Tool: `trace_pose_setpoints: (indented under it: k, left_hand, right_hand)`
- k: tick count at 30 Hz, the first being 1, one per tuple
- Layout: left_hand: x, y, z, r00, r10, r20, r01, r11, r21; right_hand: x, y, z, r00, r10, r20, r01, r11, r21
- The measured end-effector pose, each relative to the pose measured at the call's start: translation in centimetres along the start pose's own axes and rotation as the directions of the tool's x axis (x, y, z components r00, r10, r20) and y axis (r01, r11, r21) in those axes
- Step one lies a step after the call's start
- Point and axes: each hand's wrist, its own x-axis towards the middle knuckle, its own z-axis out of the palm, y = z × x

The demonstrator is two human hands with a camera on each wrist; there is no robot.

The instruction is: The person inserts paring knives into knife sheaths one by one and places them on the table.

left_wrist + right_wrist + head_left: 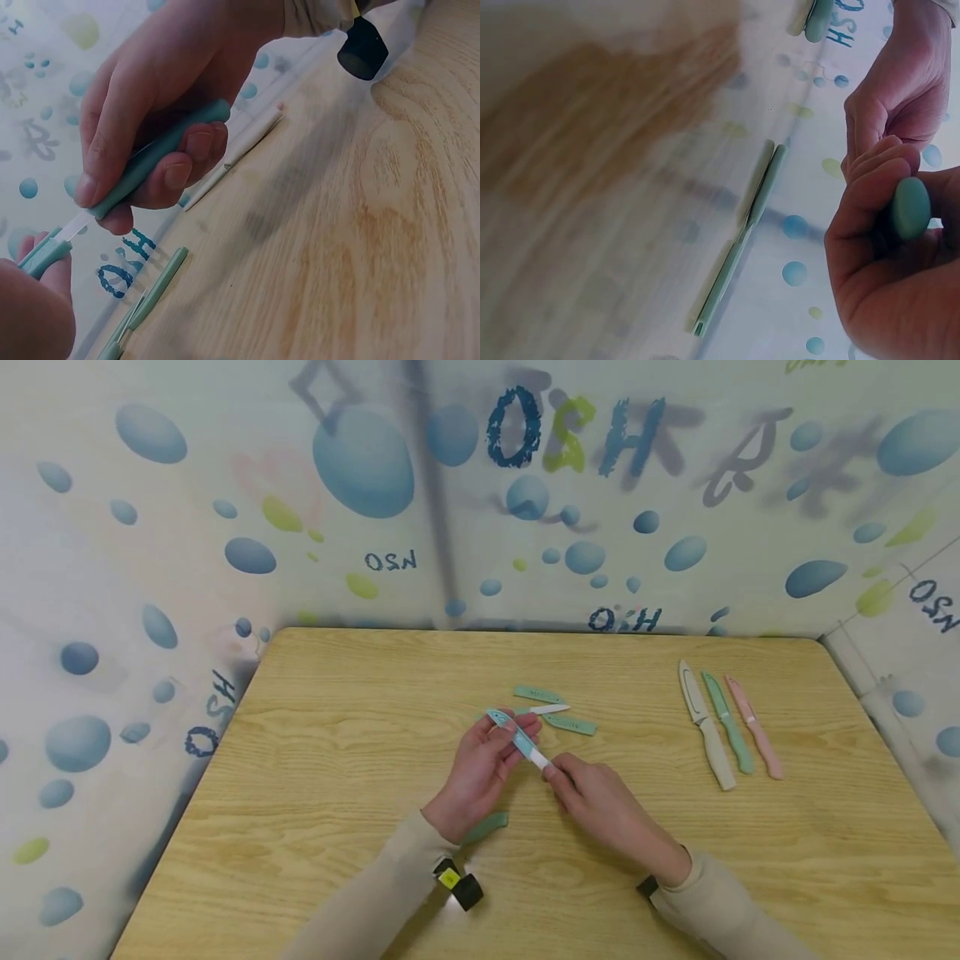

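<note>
A light-blue knife sheath [521,743] lies across my left hand [480,767], pinched between thumb and fingers. From its lower end a short stretch of white blade [538,759] shows; the rest of the blade is hidden inside. My right hand [600,797] grips the knife's handle [161,157], fingers curled round it; in the left wrist view the handle looks teal. The butt of that handle [911,208] sticks out of the fist in the right wrist view. Just beyond my left hand lies a small knife with a white blade [553,708], partly covered by the fingers.
Two green pieces like sheath parts [538,695] lie around the small knife. Another green piece [487,827] is partly hidden under my left wrist. At the table's right lie a cream knife [714,752], a green knife [731,731] and a pink knife [759,735]. A patterned wall [465,527] stands behind.
</note>
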Motion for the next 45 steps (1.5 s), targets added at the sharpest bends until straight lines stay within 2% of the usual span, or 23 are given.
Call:
trace_pose_setpoints:
  k: [6, 17, 27, 35, 41, 45]
  left_hand:
    - [-0.1, -0.1, 0.3, 1.0, -0.012, -0.024, 0.012, 1.0, -0.003]
    - [-0.4, -0.4, 0.5, 1.0, -0.015, 0.001, 0.015, 1.0, 0.019]
    - [-0.5, -0.5, 0.7, 1.0, -0.018, -0.004, 0.018, 1.0, 0.022]
    - [-0.5, -1.1, 0.7, 1.0, -0.005, 0.008, 0.005, 0.999, 0.042]
    - [-0.4, -1.3, 0.8, 1.0, -0.005, -0.024, 0.006, 1.0, 0.029]
    - [-0.3, -1.1, 1.0, 0.998, -0.009, -0.059, 0.01, 1.0, 0.008]
  right_hand:
    - [0.2, -0.1, 0.1, 1.0, 0.001, -0.007, -0.001, 1.0, 0.003]
    - [0.3, -0.2, 0.2, 1.0, 0.008, -0.008, -0.008, 1.0, 0.023]
    - [0.3, 0.0, 0.4, 0.999, -0.009, -0.032, 0.01, 1.0, 0.016]
    - [0.4, 0.0, 0.4, 1.0, -0.002, -0.029, 0.002, 1.0, 0.013]
    - [0.5, 0.0, 0.3, 1.0, 0.0, -0.031, 0.0, 1.0, 0.004]
    - [0.5, 0.2, 0.2, 0.997, -0.013, -0.076, 0.006, 0.997, -0.081]
